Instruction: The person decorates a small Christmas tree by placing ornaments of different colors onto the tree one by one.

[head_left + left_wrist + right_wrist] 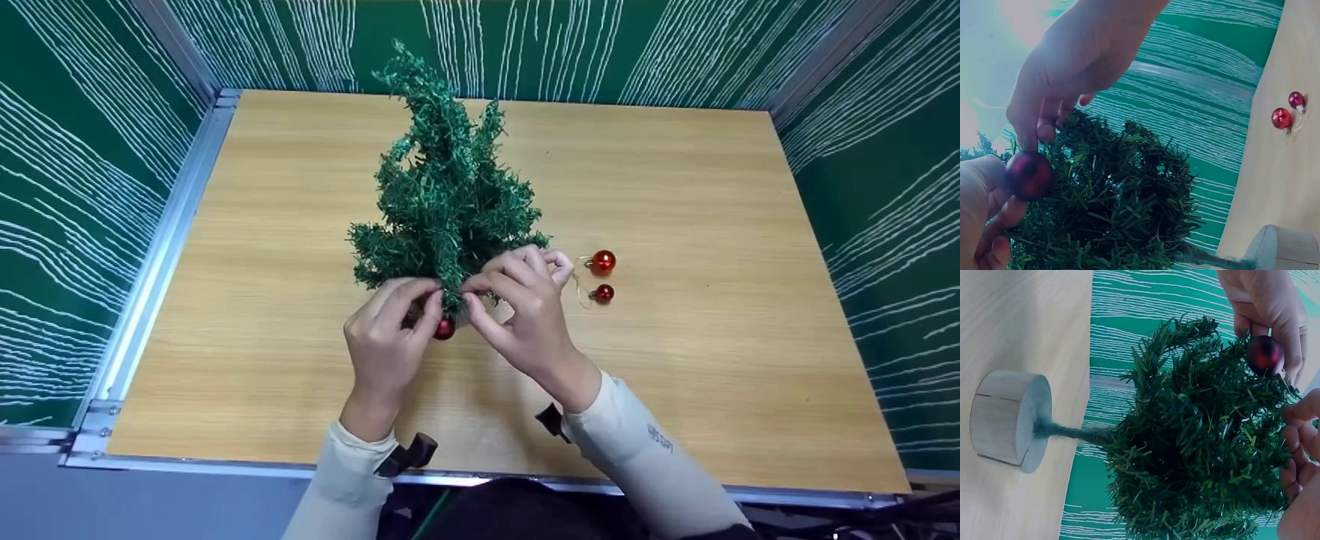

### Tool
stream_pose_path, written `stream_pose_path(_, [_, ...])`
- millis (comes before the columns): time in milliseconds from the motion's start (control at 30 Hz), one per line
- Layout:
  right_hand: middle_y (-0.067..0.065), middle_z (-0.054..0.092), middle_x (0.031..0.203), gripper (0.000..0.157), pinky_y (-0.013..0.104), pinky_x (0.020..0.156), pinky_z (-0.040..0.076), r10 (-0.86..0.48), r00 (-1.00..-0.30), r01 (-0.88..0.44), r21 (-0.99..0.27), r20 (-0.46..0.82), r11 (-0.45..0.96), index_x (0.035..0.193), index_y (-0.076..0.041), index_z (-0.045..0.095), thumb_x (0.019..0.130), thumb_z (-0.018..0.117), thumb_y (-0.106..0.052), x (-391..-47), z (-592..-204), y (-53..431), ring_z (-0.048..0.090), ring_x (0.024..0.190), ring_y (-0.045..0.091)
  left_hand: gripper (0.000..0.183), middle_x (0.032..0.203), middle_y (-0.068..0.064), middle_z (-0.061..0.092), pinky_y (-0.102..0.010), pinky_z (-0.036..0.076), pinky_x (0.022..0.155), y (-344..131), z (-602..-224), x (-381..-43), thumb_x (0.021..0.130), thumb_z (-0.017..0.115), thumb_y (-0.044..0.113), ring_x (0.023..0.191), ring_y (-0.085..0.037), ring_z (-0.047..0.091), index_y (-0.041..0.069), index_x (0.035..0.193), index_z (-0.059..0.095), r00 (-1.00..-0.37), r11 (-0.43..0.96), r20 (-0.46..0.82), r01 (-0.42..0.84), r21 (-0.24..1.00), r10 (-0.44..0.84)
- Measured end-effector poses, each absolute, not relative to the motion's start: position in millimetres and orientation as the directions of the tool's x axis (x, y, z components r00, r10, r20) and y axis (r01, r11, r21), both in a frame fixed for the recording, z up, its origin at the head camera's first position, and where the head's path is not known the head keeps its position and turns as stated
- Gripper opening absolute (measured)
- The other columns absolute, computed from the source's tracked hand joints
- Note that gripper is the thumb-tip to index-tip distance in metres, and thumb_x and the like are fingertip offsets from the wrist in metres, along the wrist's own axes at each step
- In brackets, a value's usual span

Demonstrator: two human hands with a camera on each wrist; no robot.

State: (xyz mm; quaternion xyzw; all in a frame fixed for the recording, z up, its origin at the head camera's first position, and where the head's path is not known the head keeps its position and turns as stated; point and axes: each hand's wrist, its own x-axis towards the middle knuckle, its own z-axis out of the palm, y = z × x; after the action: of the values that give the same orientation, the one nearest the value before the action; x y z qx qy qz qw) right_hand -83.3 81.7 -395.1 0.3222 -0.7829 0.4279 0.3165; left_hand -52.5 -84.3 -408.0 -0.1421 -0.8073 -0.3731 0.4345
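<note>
A small green artificial Christmas tree [442,195] stands upright on a round pale wooden base [1002,422]. At its near side, a dark red bauble [444,328] hangs below a branch tip. My left hand [384,334] pinches that branch between thumb and forefinger, just beside the bauble. From the other side, my right hand [529,307] pinches at the same branch, its thumb and forefinger close to the left fingertips. In the right wrist view the bauble [1265,355] lies in front of the left fingers. Any loop on it is hidden by fingers and needles.
Two shiny red baubles with gold loops lie on the wooden table [712,337] right of the tree: a larger one [603,262] and a smaller one [603,293]. Green panels [570,45] with white streaks stand around the back and sides. A metal rail [161,225] edges the table's left.
</note>
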Motion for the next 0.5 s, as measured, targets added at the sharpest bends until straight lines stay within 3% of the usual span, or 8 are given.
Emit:
stream_pose_path(233, [0.001, 0.066, 0.082, 0.004, 0.049, 0.091, 0.018, -0.182, -0.524, -0.822, -0.439, 0.832, 0.362, 0.082, -0.013, 0.073, 0.08, 0.07, -0.011, -78.7, -393.3, 92.5, 0.052, 0.086, 0.023, 0.008, 0.084, -0.004, 0.072, -0.032, 0.057, 0.066, -83.7, -410.9, -51.2, 0.082, 0.07, 0.005, 0.075, -0.02, 0.068, 0.006, 0.088, 0.074, -0.552, 0.685, 0.83, 0.572, 0.451, -0.086])
stream_pose_path(500, [0.001, 0.066, 0.078, 0.008, 0.043, 0.091, 0.022, -0.13, -0.555, -0.802, -0.486, 0.822, 0.348, 0.081, -0.012, 0.073, 0.078, 0.067, -0.006, -76.5, -396.4, 107.4, 0.052, 0.08, 0.022, 0.009, 0.087, -0.005, 0.074, -0.031, 0.048, 0.069, -83.8, -413.4, -52.1, 0.08, 0.072, 0.009, 0.078, -0.025, 0.059, 0.008, 0.088, 0.075, -0.523, 0.668, 0.845, 0.591, 0.453, -0.111])
